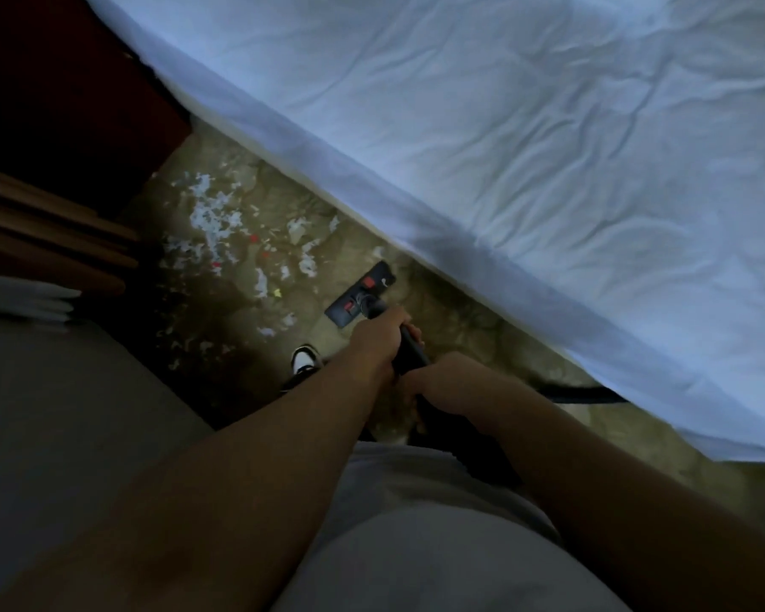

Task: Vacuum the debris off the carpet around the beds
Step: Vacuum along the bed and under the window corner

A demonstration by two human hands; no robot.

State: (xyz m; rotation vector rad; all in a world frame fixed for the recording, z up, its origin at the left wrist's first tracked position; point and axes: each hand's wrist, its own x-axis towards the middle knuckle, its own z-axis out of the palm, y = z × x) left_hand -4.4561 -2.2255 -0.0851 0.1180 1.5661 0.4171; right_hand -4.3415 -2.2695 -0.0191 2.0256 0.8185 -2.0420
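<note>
- Debris [213, 223]: ragged white shreds with red and yellow flecks, strewn over the mottled tan carpet [469, 324].
- Flat black rectangular vacuum head [359, 295] on the carpet near the bed's edge.
- Left hand [378, 337] and right hand [447, 384] both wrap the black wand [409, 353].
- Bed [548, 148]: wrinkled white sheet.

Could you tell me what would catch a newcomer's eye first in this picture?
The wrinkled white bed sheet fills the upper right. On the brownish carpet beside it, white paper scraps with red and yellow bits lie scattered. The left hand and the right hand grip the black vacuum wand, its black floor head near the scraps.
</note>
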